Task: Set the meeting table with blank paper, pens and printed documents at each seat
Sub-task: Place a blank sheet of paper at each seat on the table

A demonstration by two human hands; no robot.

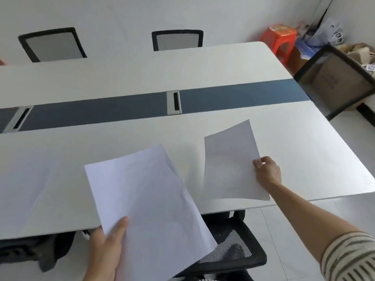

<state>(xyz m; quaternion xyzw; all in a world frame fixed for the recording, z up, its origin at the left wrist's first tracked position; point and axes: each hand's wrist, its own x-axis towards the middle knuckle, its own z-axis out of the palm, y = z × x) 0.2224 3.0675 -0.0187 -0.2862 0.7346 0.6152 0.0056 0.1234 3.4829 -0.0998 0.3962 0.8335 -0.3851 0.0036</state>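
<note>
Nearest to me, my left hand grips the bottom corner of a stack of blank paper, the thumb lying on top and the fingers hidden under it. The stack is tilted and hangs over the near edge of the table, partly above a black mesh chair pushed under that edge.

A little farther and to the right, my right hand pinches the right edge of a single sheet between thumb and fingers. This sheet is over the near half of the table, beside the stack and apart from it. I cannot tell if it already lies flat on the surface.

At the left there seems to be another white sheet on the table, but it is faint.

Beyond, a dark blue strip crosses the table with a metal cable port in it. Behind the far edge stand two chairs, a third chair is at the right end, and a red stool is in the corner.
</note>
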